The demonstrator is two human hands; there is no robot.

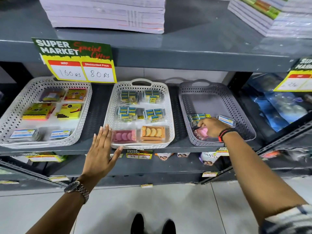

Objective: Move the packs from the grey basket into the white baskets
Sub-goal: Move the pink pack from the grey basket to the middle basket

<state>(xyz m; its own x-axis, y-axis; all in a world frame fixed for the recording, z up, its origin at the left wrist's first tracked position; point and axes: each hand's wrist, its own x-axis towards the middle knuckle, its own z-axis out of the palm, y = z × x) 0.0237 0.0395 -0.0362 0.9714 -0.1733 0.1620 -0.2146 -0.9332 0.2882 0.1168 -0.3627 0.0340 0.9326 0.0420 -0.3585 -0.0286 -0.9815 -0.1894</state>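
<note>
The grey basket stands at the right of the shelf. In its near part lie a blue-and-yellow pack, a clear labelled box and a pink pack. My right hand reaches into the basket, its fingers closed on the pink pack. The middle white basket holds several blue-and-yellow packs, a pink pack and an orange pack. My left hand is flat and empty, fingers spread, at that basket's near-left corner. The left white basket holds sticky-note pads and clear boxes.
A price sign hangs from the upper shelf edge over the left basket. Stacked notebooks sit on the shelf above. Blue plastic bags lie right of the grey basket. Lower shelves carry more goods and price tags.
</note>
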